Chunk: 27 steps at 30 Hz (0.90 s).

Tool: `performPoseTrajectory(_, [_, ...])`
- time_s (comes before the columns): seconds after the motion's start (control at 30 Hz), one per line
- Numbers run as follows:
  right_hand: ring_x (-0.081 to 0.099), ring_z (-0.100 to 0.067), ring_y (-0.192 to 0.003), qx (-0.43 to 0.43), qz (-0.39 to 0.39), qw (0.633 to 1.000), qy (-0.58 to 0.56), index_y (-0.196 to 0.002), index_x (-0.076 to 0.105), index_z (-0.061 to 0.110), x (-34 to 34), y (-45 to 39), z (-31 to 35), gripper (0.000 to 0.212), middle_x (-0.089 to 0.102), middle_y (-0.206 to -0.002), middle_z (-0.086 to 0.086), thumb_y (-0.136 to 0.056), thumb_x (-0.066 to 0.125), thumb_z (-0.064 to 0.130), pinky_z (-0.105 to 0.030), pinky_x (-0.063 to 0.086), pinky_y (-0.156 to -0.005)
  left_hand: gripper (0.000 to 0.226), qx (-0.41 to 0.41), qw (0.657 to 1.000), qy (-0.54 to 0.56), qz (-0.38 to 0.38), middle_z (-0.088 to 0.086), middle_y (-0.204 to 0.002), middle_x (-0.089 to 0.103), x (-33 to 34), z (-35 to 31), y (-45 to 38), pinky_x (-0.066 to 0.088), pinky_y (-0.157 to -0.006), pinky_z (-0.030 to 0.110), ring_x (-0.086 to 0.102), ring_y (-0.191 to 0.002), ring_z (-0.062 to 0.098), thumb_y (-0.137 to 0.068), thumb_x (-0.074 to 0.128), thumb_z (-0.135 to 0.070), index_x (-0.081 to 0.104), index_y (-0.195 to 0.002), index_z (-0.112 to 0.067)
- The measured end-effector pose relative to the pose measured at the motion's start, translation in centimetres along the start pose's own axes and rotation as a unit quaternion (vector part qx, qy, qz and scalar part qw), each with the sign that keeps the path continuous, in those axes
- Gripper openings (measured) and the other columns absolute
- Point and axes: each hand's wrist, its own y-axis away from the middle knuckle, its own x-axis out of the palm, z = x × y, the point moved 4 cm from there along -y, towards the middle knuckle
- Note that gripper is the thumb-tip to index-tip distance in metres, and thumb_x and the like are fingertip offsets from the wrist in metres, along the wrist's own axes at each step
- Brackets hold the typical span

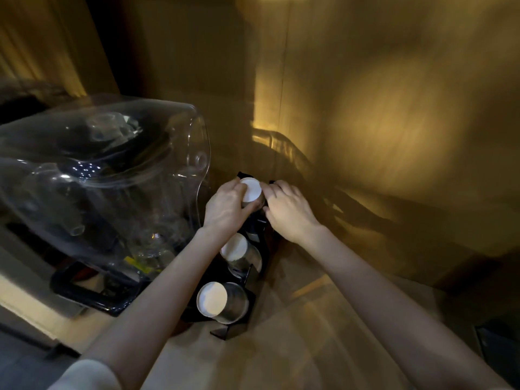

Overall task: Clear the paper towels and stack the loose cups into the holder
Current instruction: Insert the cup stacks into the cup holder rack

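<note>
A black cup holder (225, 330) stands on the wooden counter and runs away from me. It holds three stacks of cups with white bases up: a near stack (222, 302), a middle stack (240, 253) and a far stack (251, 192). My left hand (226, 208) grips the left side of the far stack's top cup. My right hand (289, 209) touches its right side with the fingertips. No paper towels are visible.
A large clear plastic cover (98, 175) over glassware sits on a black tray (87, 291) at the left, close to the holder. A wooden wall (365, 108) rises behind and to the right. The image is dim and motion-blurred.
</note>
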Motion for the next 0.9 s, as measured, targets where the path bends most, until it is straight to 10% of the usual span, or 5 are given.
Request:
performPoseTrajectory(0.43, [0.045,-0.027,-0.121,0.113,-0.002,0.993,0.032,-0.120,0.050,0.008,-3.7,12.9,-4.8,0.033,0.056,-0.125,-0.010,-0.092,0.039,0.023,-0.037,0.032,-0.101,0.049,0.229,0.973,-0.004,0.030,0.014,-0.103,0.066,3.1,-12.1,7.0,0.054,-0.078,0.044,0.059,-0.099,0.033,-0.084,0.032,-0.041,0.061,-0.104,-0.007])
performPoseTrajectory(0.9, [0.042,-0.027,-0.126,0.440,0.011,0.898,-0.022,-0.133,0.037,0.011,-1.0,35.4,-13.1,0.047,0.050,-0.134,-0.012,-0.091,0.046,0.029,-0.039,0.036,-0.104,0.050,0.343,0.909,0.044,0.234,0.013,-0.135,0.050,16.8,-24.9,18.4,0.038,-0.102,0.039,0.044,-0.125,0.027,-0.095,0.036,-0.037,0.036,-0.135,-0.008])
